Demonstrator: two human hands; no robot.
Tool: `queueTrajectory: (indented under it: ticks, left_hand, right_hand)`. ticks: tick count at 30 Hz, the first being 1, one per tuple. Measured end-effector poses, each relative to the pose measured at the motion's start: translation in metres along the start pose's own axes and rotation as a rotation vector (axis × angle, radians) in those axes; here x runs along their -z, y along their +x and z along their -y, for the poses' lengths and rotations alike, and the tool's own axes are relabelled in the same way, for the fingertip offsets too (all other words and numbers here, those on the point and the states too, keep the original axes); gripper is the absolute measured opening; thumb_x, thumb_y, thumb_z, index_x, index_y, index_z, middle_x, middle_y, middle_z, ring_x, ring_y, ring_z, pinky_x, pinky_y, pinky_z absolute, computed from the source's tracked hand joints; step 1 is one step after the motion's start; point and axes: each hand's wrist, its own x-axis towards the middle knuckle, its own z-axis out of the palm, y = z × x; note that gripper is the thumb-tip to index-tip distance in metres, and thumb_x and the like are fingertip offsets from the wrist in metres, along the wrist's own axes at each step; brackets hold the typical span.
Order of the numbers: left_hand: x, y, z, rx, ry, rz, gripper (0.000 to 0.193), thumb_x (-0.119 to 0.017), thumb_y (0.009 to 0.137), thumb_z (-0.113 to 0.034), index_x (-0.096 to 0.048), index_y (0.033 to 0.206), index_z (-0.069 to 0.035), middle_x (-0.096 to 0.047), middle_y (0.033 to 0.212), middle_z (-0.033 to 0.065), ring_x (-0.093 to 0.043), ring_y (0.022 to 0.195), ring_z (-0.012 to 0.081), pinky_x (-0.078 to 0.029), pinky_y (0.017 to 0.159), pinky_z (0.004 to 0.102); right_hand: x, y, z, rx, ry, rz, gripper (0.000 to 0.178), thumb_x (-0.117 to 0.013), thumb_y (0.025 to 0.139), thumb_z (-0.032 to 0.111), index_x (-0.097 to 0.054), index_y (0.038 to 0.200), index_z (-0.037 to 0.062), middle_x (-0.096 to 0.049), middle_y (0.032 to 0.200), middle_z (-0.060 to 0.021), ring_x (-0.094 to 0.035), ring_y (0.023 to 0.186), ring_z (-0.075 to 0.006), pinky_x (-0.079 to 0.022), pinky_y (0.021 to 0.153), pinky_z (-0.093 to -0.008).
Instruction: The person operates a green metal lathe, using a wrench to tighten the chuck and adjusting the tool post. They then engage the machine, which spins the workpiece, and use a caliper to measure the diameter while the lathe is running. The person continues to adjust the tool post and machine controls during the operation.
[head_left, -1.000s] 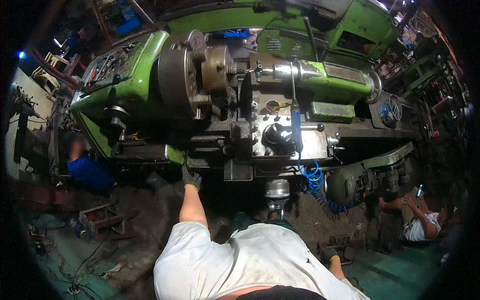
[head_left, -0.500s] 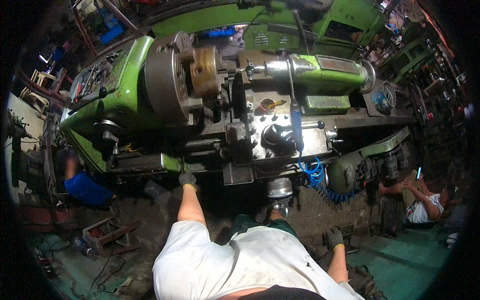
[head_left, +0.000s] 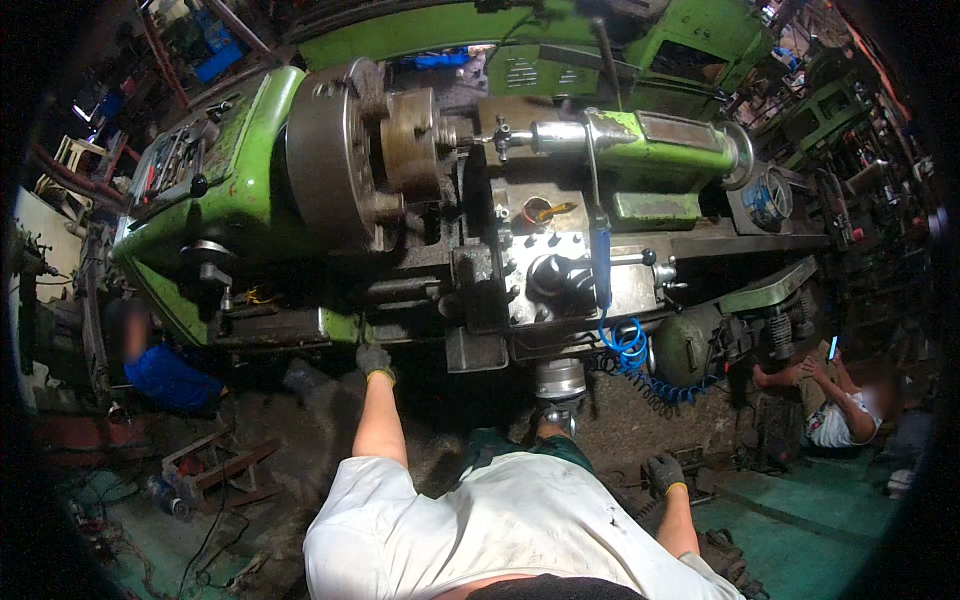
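My left hand point(head_left: 374, 361), in a grey glove with a yellow cuff, is closed around a small lever point(head_left: 366, 330) at the front edge of a green lathe point(head_left: 262, 190). Low at my right side hangs my right hand point(head_left: 665, 472), gloved the same way, its fingers loosely apart and holding nothing. Above the left hand, a large steel chuck point(head_left: 325, 155) carries a brownish round workpiece point(head_left: 410, 145), smeared as if turning. To its right stands the tailstock point(head_left: 655, 145), its bright quill pointing at the workpiece.
A pot with a brush point(head_left: 541, 211) sits on the carriage by the tool post point(head_left: 548, 272). A blue air gun point(head_left: 602, 265) hangs there with a coiled blue hose point(head_left: 628, 345). One person point(head_left: 840, 400) sits at right with a phone; another in blue point(head_left: 172, 378) is at left.
The workpiece looks more smeared, and the chuck's jaws show in a different position. The view has shifted slightly. My left hand stays at the lever, and my right hand still hangs low.
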Motion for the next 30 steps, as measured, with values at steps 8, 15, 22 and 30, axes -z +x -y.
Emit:
queueTrajectory:
  ticks: [8,15,22,30]
  left_hand:
    - [0.004,-0.062,-0.024,-0.424,1.342,0.098,0.05,-0.058,0.1,-0.019,-0.056,0.147,-0.003,-0.06,0.143,0.0244,-0.057,0.13,0.0406,-0.048,0.103,0.0466]
    - [0.023,-0.14,-0.077,-0.452,1.062,-0.034,0.055,-0.055,0.1,-0.03,-0.055,0.149,-0.003,-0.054,0.151,0.0222,-0.049,0.14,0.0366,-0.039,0.115,0.0473]
    - [0.025,-0.082,-0.008,-0.157,1.269,0.636,0.08,-0.049,0.095,-0.063,-0.058,0.145,-0.001,-0.054,0.149,0.0262,-0.054,0.137,0.0425,-0.042,0.113,0.0491]
    - [0.001,-0.093,-0.011,-0.268,0.986,0.558,0.066,-0.054,0.095,-0.053,-0.067,0.133,-0.001,-0.065,0.136,0.0244,-0.059,0.129,0.0423,-0.046,0.11,0.0494]
  right_hand:
    - [0.023,0.006,0.003,0.157,-0.07,-0.001,0.044,-0.066,0.092,0.037,-0.074,0.117,0.0007,-0.071,0.122,-0.0254,-0.069,0.113,-0.0411,-0.053,0.097,-0.0457]
    - [0.072,-0.028,0.074,-0.091,0.274,0.106,0.047,-0.067,0.093,0.039,-0.073,0.12,0.0017,-0.071,0.125,-0.0239,-0.068,0.116,-0.041,-0.052,0.099,-0.0454]
    - [0.126,0.002,0.126,0.135,-0.091,0.012,0.049,-0.065,0.096,0.039,-0.068,0.127,0.0003,-0.071,0.125,-0.0225,-0.068,0.118,-0.0372,-0.052,0.1,-0.0449]
    - [0.222,-0.028,0.37,0.93,0.216,-0.842,0.076,-0.077,0.09,0.05,-0.053,0.146,0.0048,-0.052,0.142,-0.0237,-0.05,0.134,-0.0403,-0.042,0.113,-0.0493]
